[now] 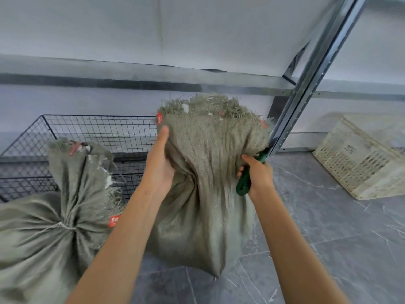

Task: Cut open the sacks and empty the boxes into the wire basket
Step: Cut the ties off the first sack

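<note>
A grey-green woven sack (206, 183) stands upright on the floor in the middle, its frayed top open and bunched. My left hand (160, 163) grips the sack's neck on its left side, thumb pointing up. My right hand (256, 174) holds a green-handled knife (246, 178) against the right side of the neck; the blade is hidden by the cloth. A second sack (43, 233), tied shut with string, lies at the lower left. Behind it stands the black wire basket (65, 128). No boxes are visible.
A metal shelf upright (306, 88) slants down just behind the right side of the sack. A cream plastic crate (359, 161) lies tipped on the grey marbled floor (328, 238) at the right. A white wall with a grey rail runs along the back.
</note>
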Action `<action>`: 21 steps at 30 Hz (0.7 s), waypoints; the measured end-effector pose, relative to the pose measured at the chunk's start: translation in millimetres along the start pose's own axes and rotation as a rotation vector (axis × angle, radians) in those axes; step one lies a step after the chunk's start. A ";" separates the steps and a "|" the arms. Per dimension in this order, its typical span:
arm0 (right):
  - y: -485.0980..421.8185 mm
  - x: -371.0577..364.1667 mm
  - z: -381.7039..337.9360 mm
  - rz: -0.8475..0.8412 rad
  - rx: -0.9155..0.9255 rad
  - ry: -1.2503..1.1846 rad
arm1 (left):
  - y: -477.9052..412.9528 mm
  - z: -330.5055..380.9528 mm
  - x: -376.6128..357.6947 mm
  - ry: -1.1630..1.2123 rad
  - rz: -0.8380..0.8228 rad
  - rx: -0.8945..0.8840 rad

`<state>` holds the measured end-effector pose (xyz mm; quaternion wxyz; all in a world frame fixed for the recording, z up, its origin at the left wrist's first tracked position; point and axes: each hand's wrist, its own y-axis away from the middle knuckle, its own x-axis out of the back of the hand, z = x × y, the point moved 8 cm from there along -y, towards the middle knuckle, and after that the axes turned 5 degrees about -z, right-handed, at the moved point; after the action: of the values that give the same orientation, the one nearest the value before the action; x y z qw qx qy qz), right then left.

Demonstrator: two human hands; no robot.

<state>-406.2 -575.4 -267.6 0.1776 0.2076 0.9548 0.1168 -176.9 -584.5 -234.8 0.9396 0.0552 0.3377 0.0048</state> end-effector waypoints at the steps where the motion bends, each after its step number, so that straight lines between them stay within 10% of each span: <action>1: 0.2 -2.0 -1.7 0.004 0.012 -0.025 | -1.0 -1.6 5.0 0.052 0.030 0.010; 9: 29.5 -20.3 -28.7 0.060 0.384 0.291 | -2.3 -7.5 23.8 0.056 0.224 -0.012; 21: 101.6 -93.2 -29.7 -0.457 0.391 0.254 | 52.9 26.4 -14.5 -0.626 0.163 -0.524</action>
<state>-302.4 -530.6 -183.4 0.0357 0.0017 0.9956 -0.0870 -169.8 -535.2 -199.7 0.9757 -0.1605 0.0178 0.1479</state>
